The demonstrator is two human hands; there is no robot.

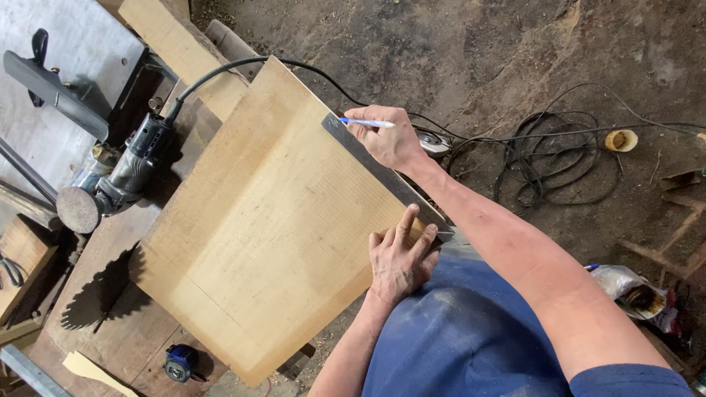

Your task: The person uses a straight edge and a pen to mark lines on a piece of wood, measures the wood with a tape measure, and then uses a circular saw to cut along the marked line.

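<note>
At the board's near edge, right hand (390,140) fingers pinch a blue pen (368,123) against a metal ruler (382,173); left hand (399,259) fingers spread, pinning it to the plywood board (257,220) overhanging the bench (118,323). Slackened pressure could skew the line.

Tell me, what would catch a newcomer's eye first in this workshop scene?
A large pale wooden board fills the middle, lying tilted over a workbench. Along its right edge lies a metal ruler: the left hand presses its near end while the right hand holds a pen at its far end. A power grinder lies left of the board, and black cables coil on the dirt floor at right.
</note>
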